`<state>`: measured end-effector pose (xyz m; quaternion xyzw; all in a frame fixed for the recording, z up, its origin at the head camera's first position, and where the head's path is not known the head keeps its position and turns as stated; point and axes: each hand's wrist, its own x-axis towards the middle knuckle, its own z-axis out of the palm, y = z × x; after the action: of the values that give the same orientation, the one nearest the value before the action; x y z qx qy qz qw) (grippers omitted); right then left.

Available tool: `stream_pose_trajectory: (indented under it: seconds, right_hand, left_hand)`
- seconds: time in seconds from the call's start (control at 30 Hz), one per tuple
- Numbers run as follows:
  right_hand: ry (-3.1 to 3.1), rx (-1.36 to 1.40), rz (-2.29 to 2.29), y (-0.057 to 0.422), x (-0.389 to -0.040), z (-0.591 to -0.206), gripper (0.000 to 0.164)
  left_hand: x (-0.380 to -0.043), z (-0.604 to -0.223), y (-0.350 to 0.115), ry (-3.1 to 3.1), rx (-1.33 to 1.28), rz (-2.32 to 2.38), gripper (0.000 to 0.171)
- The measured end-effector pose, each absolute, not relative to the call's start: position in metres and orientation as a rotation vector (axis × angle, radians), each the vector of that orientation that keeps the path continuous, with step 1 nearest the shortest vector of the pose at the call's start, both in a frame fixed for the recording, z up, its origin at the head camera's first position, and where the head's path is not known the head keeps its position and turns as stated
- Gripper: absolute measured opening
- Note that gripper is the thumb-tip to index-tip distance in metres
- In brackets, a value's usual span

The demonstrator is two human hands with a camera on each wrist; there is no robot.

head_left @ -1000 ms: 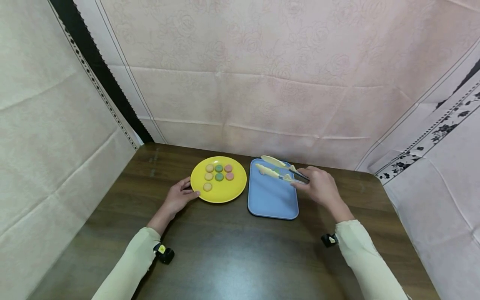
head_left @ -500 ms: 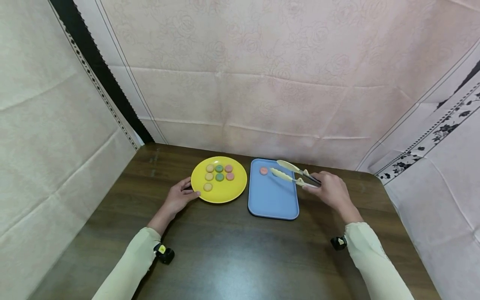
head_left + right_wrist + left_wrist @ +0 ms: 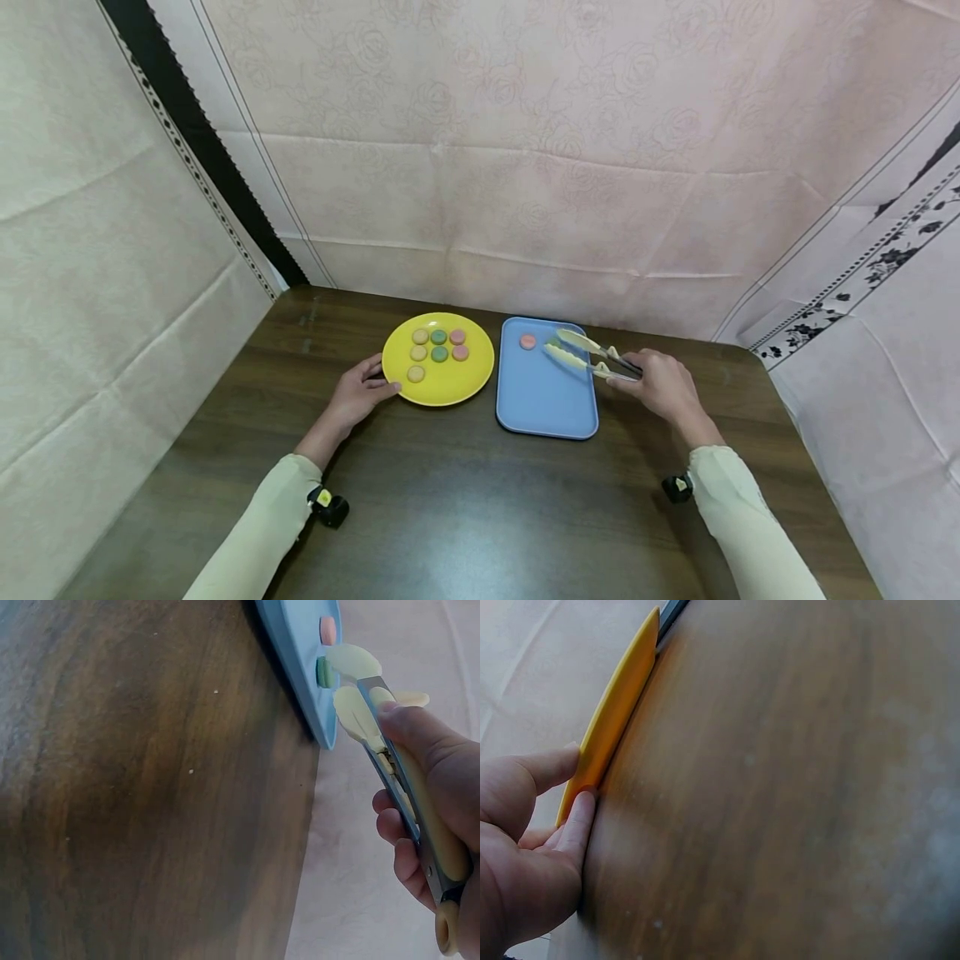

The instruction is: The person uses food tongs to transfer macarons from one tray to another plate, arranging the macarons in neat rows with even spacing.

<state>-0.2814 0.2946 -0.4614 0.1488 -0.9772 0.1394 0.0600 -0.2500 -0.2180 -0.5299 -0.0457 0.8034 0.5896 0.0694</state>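
My left hand (image 3: 358, 397) holds the near-left rim of a yellow plate (image 3: 453, 386) between thumb and fingers; in the left wrist view the plate rim (image 3: 619, 712) is seen edge-on. Several yellow, green and pink macarons (image 3: 439, 354) lie on the plate in rows. My right hand (image 3: 666, 385) grips metal tongs with cream tips (image 3: 576, 341), spread apart over a blue tray (image 3: 543, 412). At those tips is a green macaron (image 3: 324, 673), partly hidden in the head view. A pink macaron (image 3: 527, 342) sits just left of it on the tray.
Plate and tray stand side by side near the far edge of a brown wooden table (image 3: 465, 508). Pale floral cloth (image 3: 525, 208) hangs behind the table, with more cloth at both sides.
The tongs first moved right, off the pink macaron, uncovering it. Since then their tips have shifted slightly to the green macaron. The left hand and plate have hardly moved.
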Motion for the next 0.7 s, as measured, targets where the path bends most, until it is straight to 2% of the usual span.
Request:
stream_pose_trajectory:
  seconds: [0.7]
  right_hand:
    - [-2.965,0.455,0.456,0.2952,-0.2810,-0.4690,0.048]
  left_hand:
    - [-0.2502,-0.5300,-0.2188,2.412,-0.116,1.779,0.079]
